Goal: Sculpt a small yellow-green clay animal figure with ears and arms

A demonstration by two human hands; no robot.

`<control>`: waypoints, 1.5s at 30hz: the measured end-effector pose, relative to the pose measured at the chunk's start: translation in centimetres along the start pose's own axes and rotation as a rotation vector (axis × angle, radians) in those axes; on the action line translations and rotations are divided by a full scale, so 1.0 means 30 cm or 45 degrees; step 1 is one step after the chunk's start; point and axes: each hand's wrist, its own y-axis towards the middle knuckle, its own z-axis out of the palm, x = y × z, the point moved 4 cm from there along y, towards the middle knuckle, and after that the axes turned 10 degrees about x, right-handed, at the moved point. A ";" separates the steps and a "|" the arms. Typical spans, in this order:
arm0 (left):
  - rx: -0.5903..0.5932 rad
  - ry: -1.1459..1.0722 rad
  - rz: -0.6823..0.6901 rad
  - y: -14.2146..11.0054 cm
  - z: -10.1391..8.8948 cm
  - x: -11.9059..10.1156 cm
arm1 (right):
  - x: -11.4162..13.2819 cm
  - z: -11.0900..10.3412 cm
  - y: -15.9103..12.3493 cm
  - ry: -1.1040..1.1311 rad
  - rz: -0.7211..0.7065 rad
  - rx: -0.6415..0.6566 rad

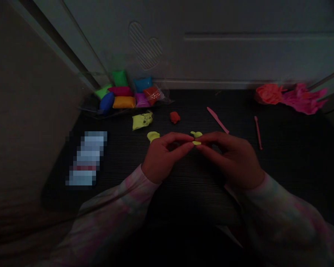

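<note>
Between the fingertips of my left hand [167, 154] and my right hand [233, 155] is a small piece of yellow modelling clay [196, 143]. Both hands are closed in a pinch on it, above the middle of the dark table. Just behind the fingertips lies another shaped yellow clay piece [197, 134], partly hidden by my right hand. A larger yellow clay lump [153, 136] sits behind my left hand, which covers part of it. Farther back are a red clay lump [174, 117] and an opened yellow clay packet [141, 120].
A clear bag holds several coloured clay packets [124, 102] at the back left. A blurred-out phone-like screen [86, 159] lies at left. Right of centre are a pink plastic knife [217, 120] and a thin pink tool [258, 132]. Crumpled orange [269, 94] and pink material [303, 99] lies back right.
</note>
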 end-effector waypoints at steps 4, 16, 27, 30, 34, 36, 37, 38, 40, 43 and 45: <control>0.030 -0.099 -0.038 0.003 0.000 0.010 | 0.001 0.000 -0.002 0.005 0.005 0.005; 0.092 -0.400 -0.144 0.011 0.009 0.044 | 0.023 -0.001 -0.003 -0.058 -0.122 0.022; 0.121 -0.531 -0.191 0.006 0.019 0.046 | 0.034 -0.004 -0.011 -0.216 -0.190 -0.043; 0.114 -0.532 -0.153 0.005 0.019 0.042 | 0.033 -0.004 -0.013 -0.243 -0.201 -0.055; 0.128 -0.542 -0.147 0.007 0.020 0.043 | 0.030 -0.004 -0.013 -0.250 -0.181 -0.046; 0.133 -0.532 -0.154 0.007 0.021 0.045 | 0.030 -0.003 -0.013 -0.244 -0.169 -0.036; 0.129 -0.520 -0.152 0.007 0.021 0.046 | 0.029 -0.002 -0.012 -0.239 -0.160 -0.034; 0.119 -0.503 -0.143 0.007 0.021 0.045 | 0.028 -0.002 -0.012 -0.229 -0.153 -0.037; 0.091 -0.467 -0.117 0.007 0.019 0.043 | 0.026 -0.003 -0.012 -0.199 -0.151 -0.051; 0.040 -0.391 -0.102 0.005 0.014 0.041 | 0.022 -0.004 -0.013 -0.164 -0.157 -0.074; 0.019 -0.313 -0.105 0.004 0.010 0.037 | 0.020 -0.003 -0.012 -0.154 -0.144 -0.070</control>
